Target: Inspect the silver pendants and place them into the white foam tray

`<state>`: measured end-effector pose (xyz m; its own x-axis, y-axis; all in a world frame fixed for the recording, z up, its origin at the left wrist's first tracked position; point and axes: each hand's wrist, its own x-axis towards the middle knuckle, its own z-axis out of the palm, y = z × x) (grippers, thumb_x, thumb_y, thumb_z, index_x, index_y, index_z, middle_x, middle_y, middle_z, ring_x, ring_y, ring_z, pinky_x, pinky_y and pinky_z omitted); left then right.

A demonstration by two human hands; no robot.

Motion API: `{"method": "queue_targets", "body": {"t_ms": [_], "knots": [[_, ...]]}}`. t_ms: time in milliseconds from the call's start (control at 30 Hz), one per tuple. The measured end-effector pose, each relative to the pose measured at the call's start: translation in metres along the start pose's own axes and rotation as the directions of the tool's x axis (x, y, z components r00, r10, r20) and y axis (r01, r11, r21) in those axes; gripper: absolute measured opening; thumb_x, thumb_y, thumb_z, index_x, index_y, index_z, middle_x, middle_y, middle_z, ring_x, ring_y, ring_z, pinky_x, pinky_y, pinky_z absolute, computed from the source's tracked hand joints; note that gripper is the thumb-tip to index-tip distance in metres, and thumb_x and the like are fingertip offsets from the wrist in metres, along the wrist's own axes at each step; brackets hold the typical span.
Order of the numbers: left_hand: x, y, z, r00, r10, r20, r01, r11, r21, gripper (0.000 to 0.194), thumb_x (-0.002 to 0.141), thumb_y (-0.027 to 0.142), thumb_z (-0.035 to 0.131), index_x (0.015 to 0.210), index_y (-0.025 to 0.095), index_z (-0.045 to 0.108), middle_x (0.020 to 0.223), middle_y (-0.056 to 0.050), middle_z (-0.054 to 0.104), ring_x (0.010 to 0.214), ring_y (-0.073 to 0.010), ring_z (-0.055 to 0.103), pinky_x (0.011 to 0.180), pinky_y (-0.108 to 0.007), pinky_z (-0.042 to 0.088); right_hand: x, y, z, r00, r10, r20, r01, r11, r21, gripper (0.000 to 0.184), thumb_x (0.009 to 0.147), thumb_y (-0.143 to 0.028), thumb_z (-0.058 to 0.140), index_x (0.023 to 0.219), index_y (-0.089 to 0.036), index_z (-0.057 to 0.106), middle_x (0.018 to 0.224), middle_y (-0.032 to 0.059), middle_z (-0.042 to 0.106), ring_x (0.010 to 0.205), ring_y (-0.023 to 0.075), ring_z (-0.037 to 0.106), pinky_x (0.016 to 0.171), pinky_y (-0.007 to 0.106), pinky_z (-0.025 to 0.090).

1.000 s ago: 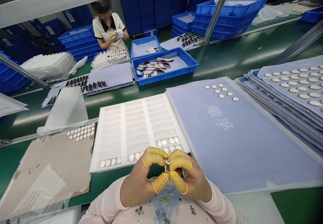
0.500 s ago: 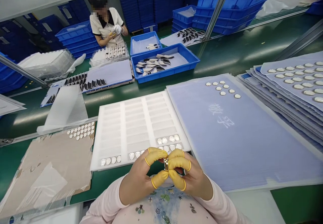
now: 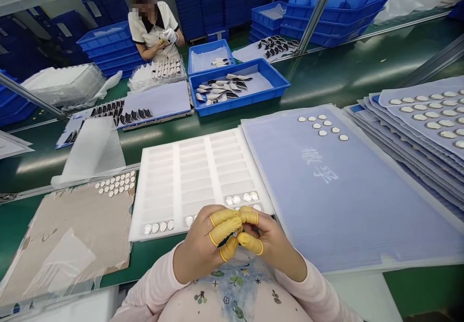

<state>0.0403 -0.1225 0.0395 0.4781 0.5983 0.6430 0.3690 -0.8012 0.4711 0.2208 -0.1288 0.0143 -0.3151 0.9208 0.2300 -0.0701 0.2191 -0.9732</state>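
Observation:
My left hand (image 3: 204,241) and my right hand (image 3: 267,240) meet above the front edge of a white foam tray (image 3: 181,182), their fingertips in yellow finger cots. Pinched between them is a small shiny metal piece (image 3: 236,233), mostly hidden by the fingers. Rows of silver discs (image 3: 241,198) lie in the tray's lowest slots, close behind my fingers. To the right lies a pale blue corrugated sheet (image 3: 348,191) with several cream discs (image 3: 322,124) on it.
A stack of blue sheets with discs (image 3: 427,119) stands at right. A brown cardboard sheet (image 3: 68,240) with white discs lies at left. Beyond the green bench, a blue tray (image 3: 237,87) holds dark-and-white parts. A gloved co-worker (image 3: 154,27) works across the bench among stacked blue crates.
My fingers have rolled inward over the metal piece, which was clearly visible earlier and is now mostly covered. The whole scene sits slightly higher in view.

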Motion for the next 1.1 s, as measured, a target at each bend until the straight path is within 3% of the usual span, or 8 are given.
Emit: {"method": "queue_targets", "body": {"t_ms": [300, 400, 500, 600, 733, 867, 933, 1100], "knots": [[-0.006, -0.006, 0.001, 0.999, 0.037, -0.007, -0.037, 0.999, 0.017, 0.044, 0.093, 0.016, 0.059, 0.135, 0.023, 0.048, 0.108, -0.009, 0.064, 0.107, -0.0215, 0.059, 0.084, -0.037, 0.059, 0.001, 0.001, 0.0, 0.997, -0.074, -0.009, 0.073, 0.994, -0.083, 0.034, 0.09, -0.054, 0.065, 0.08, -0.022, 0.06, 0.063, -0.0074, 0.031, 0.055, 0.0104, 0.03, 0.051, 0.025, 0.029], [-0.01, -0.007, 0.004, 1.0, 0.002, -0.011, -0.002, 1.0, -0.005, 0.051, 0.092, 0.013, 0.059, 0.14, 0.024, 0.044, 0.113, -0.01, 0.062, 0.111, -0.0216, 0.059, 0.089, -0.038, 0.058, 0.0, 0.0, -0.002, 0.987, -0.156, -0.029, 0.149, 0.976, -0.156, 0.018, 0.092, -0.041, 0.067, 0.098, -0.025, 0.065, 0.066, -0.0067, 0.035, 0.055, 0.0107, 0.033, 0.051, 0.025, 0.035], [-0.014, -0.005, 0.002, 0.984, -0.178, -0.001, 0.178, 0.983, -0.036, 0.047, 0.095, 0.011, 0.053, 0.139, 0.023, 0.043, 0.119, -0.012, 0.06, 0.111, -0.0212, 0.059, 0.093, -0.039, 0.055, -0.001, -0.002, -0.004, 0.966, -0.255, -0.032, 0.238, 0.935, -0.263, 0.03, 0.094, -0.026, 0.064, 0.123, -0.029, 0.06, 0.078, -0.0026, 0.047, 0.055, 0.0111, 0.037, 0.049, 0.025, 0.039], [-0.014, -0.003, -0.002, 0.915, -0.393, 0.089, 0.403, 0.896, -0.188, 0.024, 0.1, 0.02, 0.048, 0.123, 0.022, 0.054, 0.103, -0.007, 0.063, 0.093, -0.0174, 0.06, 0.084, -0.033, 0.054, -0.002, -0.003, -0.004, 0.949, -0.314, -0.003, 0.293, 0.889, -0.351, 0.045, 0.094, -0.015, 0.06, 0.134, -0.033, 0.053, 0.089, 0.0019, 0.052, 0.061, 0.0128, 0.047, 0.05, 0.025, 0.044], [-0.011, -0.004, -0.006, 0.856, -0.446, 0.261, 0.516, 0.761, -0.393, 0.026, 0.095, 0.045, 0.057, 0.103, 0.021, 0.062, 0.085, -0.003, 0.059, 0.074, -0.0148, 0.053, 0.07, -0.029, 0.05, -0.003, 0.001, -0.001, 0.93, -0.367, 0.032, 0.346, 0.842, -0.414, 0.052, 0.093, -0.012, 0.059, 0.14, -0.033, 0.05, 0.091, 0.0031, 0.053, 0.067, 0.015, 0.055, 0.056, 0.028, 0.052], [-0.011, -0.005, -0.006, 0.816, -0.484, 0.316, 0.576, 0.721, -0.384, 0.022, 0.091, 0.041, 0.064, 0.102, 0.022, 0.064, 0.084, -0.002, 0.056, 0.074, -0.0145, 0.05, 0.068, -0.028, 0.048, -0.001, 0.004, 0.001, 0.904, -0.42, 0.078, 0.409, 0.798, -0.443, 0.049, 0.094, -0.011, 0.056, 0.138, -0.032, 0.052, 0.09, 0.0023, 0.051, 0.062, 0.013, 0.054, 0.053, 0.026, 0.05], [-0.011, -0.005, -0.005, 0.82, -0.473, 0.323, 0.57, 0.73, -0.378, 0.017, 0.091, 0.036, 0.064, 0.102, 0.022, 0.064, 0.085, -0.002, 0.056, 0.074, -0.0145, 0.051, 0.068, -0.028, 0.048, 0.0, 0.005, 0.002, 0.903, -0.419, 0.093, 0.415, 0.799, -0.434, 0.049, 0.094, -0.009, 0.054, 0.136, -0.033, 0.053, 0.09, 0.0014, 0.051, 0.059, 0.0113, 0.052, 0.052, 0.025, 0.049], [-0.012, -0.005, -0.005, 0.896, -0.392, 0.21, 0.443, 0.828, -0.342, 0.026, 0.09, 0.028, 0.065, 0.116, 0.026, 0.061, 0.093, -0.004, 0.057, 0.081, -0.0168, 0.054, 0.072, -0.03, 0.052, -0.004, 0.009, 0.002, 0.928, -0.361, 0.088, 0.362, 0.827, -0.43, 0.058, 0.089, -0.001, 0.047, 0.138, -0.033, 0.046, 0.103, 0.0046, 0.051, 0.059, 0.0103, 0.048, 0.061, 0.03, 0.054]]}}
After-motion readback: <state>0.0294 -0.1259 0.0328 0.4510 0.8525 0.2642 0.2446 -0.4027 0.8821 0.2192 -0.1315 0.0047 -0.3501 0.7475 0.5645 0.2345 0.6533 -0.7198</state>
